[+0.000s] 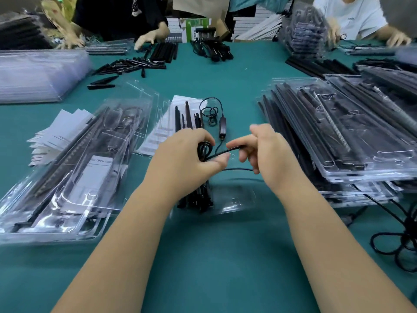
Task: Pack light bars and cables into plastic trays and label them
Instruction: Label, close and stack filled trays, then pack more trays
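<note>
The black cable (pixel 222 152) is stretched between the two hands, a little above the open tray (pixel 237 197) lying straight ahead on the near middle of the green table (pixel 203 256). The left hand (pixel 187 154) curls around a small coil of it, thumb pressing the loops against the fingers. The right hand (pixel 262 152) pinches the free run just to the right, forefinger and thumb closed on it. The taut stretch lies left to right, rising slightly toward the right hand, while a second strand sags beneath, between the two hands. The coil sits directly over the tray's black light bars (pixel 196 197), whose long axis runs near to far, so the cable crosses them roughly at right angles. By my reckoning the left hand is the one placed to lower the bundle, once the right has fed in the slack.

The cable is thin, round and matte, and looks limp enough to spring open if loosed. The tray is clear, glossy, thin-walled plastic with moulded pockets. At far middle lies another cable (pixel 212 111) with an inline switch, resting on white printed sheets (pixel 158 134). Filled trays are stacked left (pixel 67 168) and right (pixel 338 136).
</note>
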Available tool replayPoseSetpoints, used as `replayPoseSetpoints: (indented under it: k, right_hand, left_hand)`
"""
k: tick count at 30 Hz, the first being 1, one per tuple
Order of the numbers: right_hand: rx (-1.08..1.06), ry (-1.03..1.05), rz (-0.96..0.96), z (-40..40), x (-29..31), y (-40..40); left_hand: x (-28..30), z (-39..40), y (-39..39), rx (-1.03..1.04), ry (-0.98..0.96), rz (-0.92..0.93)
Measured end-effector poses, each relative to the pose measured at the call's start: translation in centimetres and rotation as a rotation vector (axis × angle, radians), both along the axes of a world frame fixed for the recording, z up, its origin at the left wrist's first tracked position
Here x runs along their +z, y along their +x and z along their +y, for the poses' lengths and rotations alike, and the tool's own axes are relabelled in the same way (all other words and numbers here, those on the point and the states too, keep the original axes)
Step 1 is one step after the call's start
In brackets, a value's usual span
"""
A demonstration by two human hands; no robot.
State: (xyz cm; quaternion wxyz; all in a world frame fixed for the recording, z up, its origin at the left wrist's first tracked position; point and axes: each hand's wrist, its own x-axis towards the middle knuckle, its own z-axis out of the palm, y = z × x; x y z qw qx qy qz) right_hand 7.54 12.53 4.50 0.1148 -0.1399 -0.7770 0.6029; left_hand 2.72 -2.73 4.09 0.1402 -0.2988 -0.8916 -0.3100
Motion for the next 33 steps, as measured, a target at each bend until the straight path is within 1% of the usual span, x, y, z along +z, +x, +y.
replayPoseSetpoints:
  k: [2,4,8,10,11,13,15,17,21,24,26,28,29,30,31,33]
  right_hand:
    - [-0.009,0.049,-0.054,0.3,0.3,0.0]
    - [0.017,0.042,-0.062,0.6,0.4,0.1]
    - [0.082,-0.138,-0.033,0.8,0.5,0.6]
    - [0.041,-0.236,-0.059,0.6,0.6,0.5]
    - [0.006,-0.281,-0.081,0.5,0.7,0.4]
    - [-0.029,-0.310,-0.141,0.4,0.9,0.4]
    - [-0.003,-0.259,-0.208,0.5,1.0,0.5]
    - [0.020,-0.224,-0.251,0.6,1.0,0.6]
    - [0.003,-0.144,-0.206,0.3,1.1,0.7]
    - [0.013,-0.121,-0.159,0.0,1.1,0.8]
    - [0.027,-0.160,-0.124,0.1,1.0,0.8]
    - [0.022,-0.178,-0.091,0.3,1.0,0.8]
    - [0.021,-0.134,-0.074,0.4,0.9,0.8]
    - [0.029,-0.054,-0.061,0.4,0.7,0.8]
    - [0.045,0.053,-0.049,0.2,0.6,0.7]
    - [0.084,0.259,-0.009,-0.2,0.3,0.7]
  left_hand:
    - [0.0,-0.1,-0.1,-0.020,0.077,-0.006]
    - [0.0,0.0,-0.1,-0.060,0.183,-0.033]
    - [0.1,0.1,0.1,-0.183,0.448,-0.138]
    - [0.1,0.2,0.2,-0.226,0.541,-0.198]
    - [0.1,0.3,0.4,-0.236,0.554,-0.212]
    - [0.0,0.3,0.5,-0.269,0.472,-0.173]
    - [0.0,0.3,0.4,-0.316,0.294,-0.071]
    - [-0.1,0.3,0.3,-0.343,0.197,-0.015]
    - [-0.4,0.4,0.4,-0.402,0.163,-0.046]
    - [-0.7,0.6,0.5,-0.418,0.181,-0.098]
    - [-0.8,0.7,0.4,-0.361,0.245,-0.193]
    - [-0.8,1.0,0.0,-0.212,0.318,-0.365]
    - [-0.7,1.1,-0.2,-0.127,0.346,-0.491]
    - [-0.8,1.2,-0.5,-0.071,0.377,-0.626]
    - [-0.8,1.3,-0.7,-0.042,0.387,-0.721]
    - [-1.0,1.0,-0.9,-0.040,0.377,-0.788]
